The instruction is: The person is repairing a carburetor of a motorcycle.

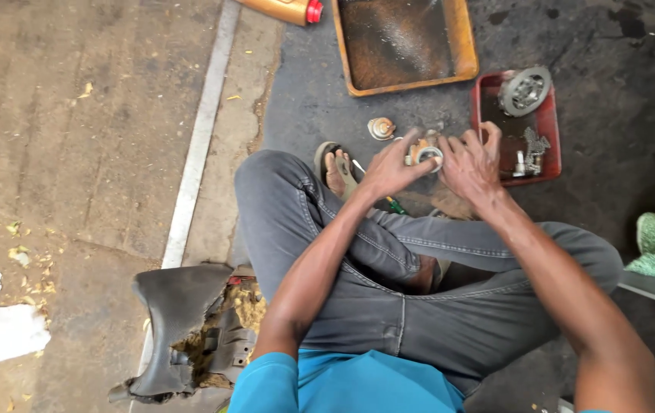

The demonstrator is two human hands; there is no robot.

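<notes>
Knees (389, 260) crossed below me, both my left hand (389, 170) and right hand (471, 164) pinch a small metal ring part (427, 155); red tray (551, 130) edge touches right, bare floor left.

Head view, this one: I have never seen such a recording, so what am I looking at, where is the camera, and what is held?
No machine here: a person sits cross-legged on a workshop floor, and the camera on their head looks down at their bare hands. The left hand and right hand together hold a small metal ring part above the knees. On the floor ahead lie a red tray with a round gear and small metal bits, a large orange tray, a small metal piece, and an orange bottle with a red cap. A torn black seat lies at the left.
</notes>
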